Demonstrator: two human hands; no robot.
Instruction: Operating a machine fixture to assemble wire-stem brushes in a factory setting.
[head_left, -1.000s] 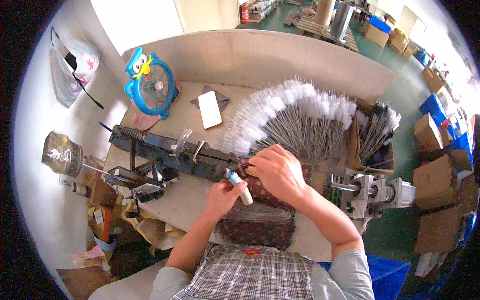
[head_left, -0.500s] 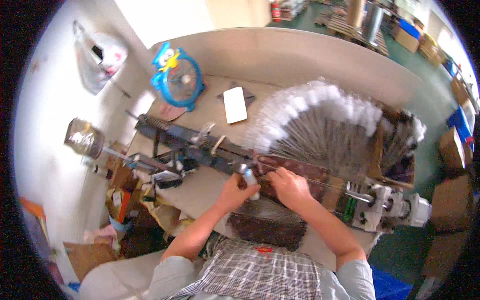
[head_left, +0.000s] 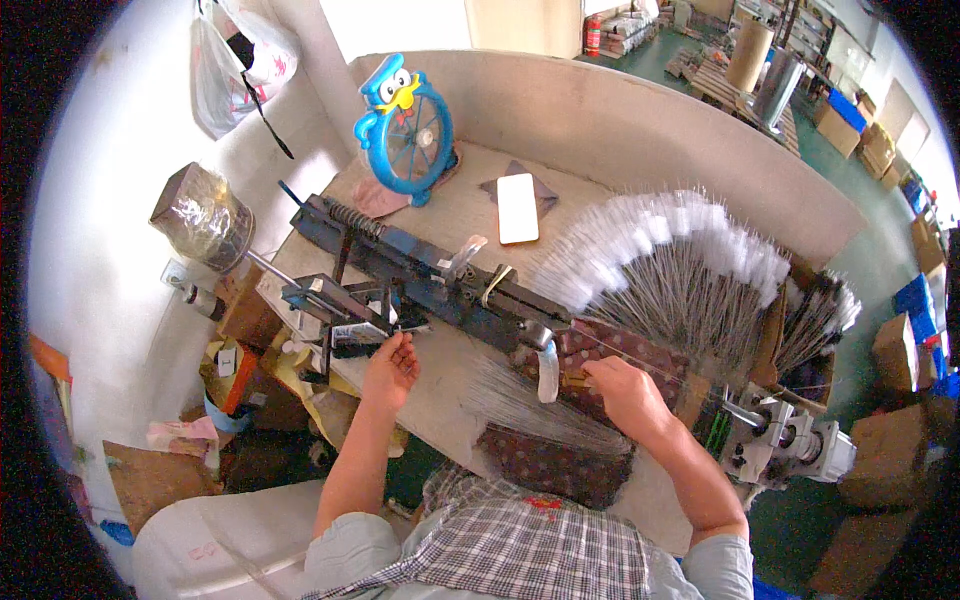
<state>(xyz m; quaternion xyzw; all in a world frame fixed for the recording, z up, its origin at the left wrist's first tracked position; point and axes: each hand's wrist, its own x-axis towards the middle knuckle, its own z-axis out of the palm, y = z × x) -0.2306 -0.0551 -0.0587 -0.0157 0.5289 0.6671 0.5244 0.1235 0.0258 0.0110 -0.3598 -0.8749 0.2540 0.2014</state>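
Observation:
A long black metal machine [head_left: 430, 280] with a coiled spring runs across the bench. Its pale-wrapped lever [head_left: 547, 374] hangs at the right end, apart from both hands. My left hand [head_left: 392, 370] is closed in a pinch beside a small dark metal frame on the near side; what its fingertips hold is too small to make out. Over a dark brown dotted cloth [head_left: 590, 342], right of the lever, my right hand [head_left: 632, 400] has its fingers pinched together, their contents unclear. Thin wires [head_left: 540, 405] lie loose between my hands.
White-bristled wire brushes [head_left: 690, 250] fan out at the far right. Behind the machine are a white flat device [head_left: 517, 208] and a blue cartoon-bird fan [head_left: 410, 135]. A motorized chuck unit [head_left: 785, 440] stands right; a plastic-wrapped lamp-like part [head_left: 205, 215] juts out left.
My left hand has let go of the lever and moved left to the metal frame. My right hand has shifted slightly right and nearer. The whole view has also shifted.

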